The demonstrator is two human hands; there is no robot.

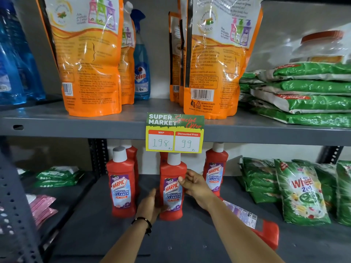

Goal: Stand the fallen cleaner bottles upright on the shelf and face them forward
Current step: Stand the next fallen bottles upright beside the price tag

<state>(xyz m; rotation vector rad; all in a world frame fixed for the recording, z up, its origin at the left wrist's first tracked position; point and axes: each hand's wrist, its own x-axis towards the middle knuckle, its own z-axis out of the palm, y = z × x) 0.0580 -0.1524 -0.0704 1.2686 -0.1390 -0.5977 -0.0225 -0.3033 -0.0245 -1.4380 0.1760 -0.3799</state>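
Observation:
Red Harpic bathroom cleaner bottles stand on the lower grey shelf (106,230). The middle bottle (171,194) is upright with its label facing me. My left hand (152,205) presses its lower left side and my right hand (195,186) grips its right side near the label. Another upright bottle (121,185) stands to the left, with one more partly hidden behind it. A third upright bottle (215,168) stands to the right. One bottle (252,223) lies on its side under my right forearm, back label up.
Green Wheel detergent packs (302,190) fill the lower shelf's right side. Green and pink packets (57,177) lie at the left. A price tag (174,132) hangs from the upper shelf edge, where orange refill pouches (89,59) and blue spray bottles stand.

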